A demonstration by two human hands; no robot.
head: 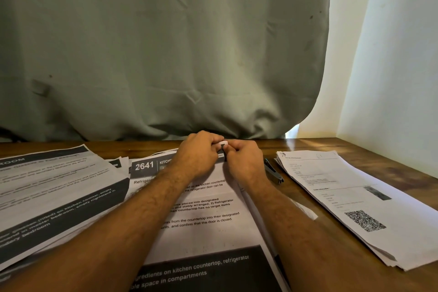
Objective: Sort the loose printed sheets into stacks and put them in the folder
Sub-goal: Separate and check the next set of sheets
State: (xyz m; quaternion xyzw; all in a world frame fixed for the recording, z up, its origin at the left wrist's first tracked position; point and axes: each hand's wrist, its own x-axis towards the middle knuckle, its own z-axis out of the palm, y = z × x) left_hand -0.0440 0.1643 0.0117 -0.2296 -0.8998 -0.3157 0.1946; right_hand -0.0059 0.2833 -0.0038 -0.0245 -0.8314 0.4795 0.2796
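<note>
- Both hands meet at the far edge of the middle stack [208,216]: left hand [199,153] and right hand [244,159] pinch a small white-and-black clip [222,146], fingers curled on it.
- Risk: clip slips and top sheets skew; forearms could drag pages.
- Left stack [54,197] and right stack [350,199] lie apart; no folder in view.
- Wooden counter [308,147], stapler [272,170], grey-green curtain [166,42], pale wall.

Stapler [273,170] between two paper stacks [355,199]

sheets [201,208]: white, dark bands | table [331,232]: brown wood | curtain [154,42]: grey-green
</note>
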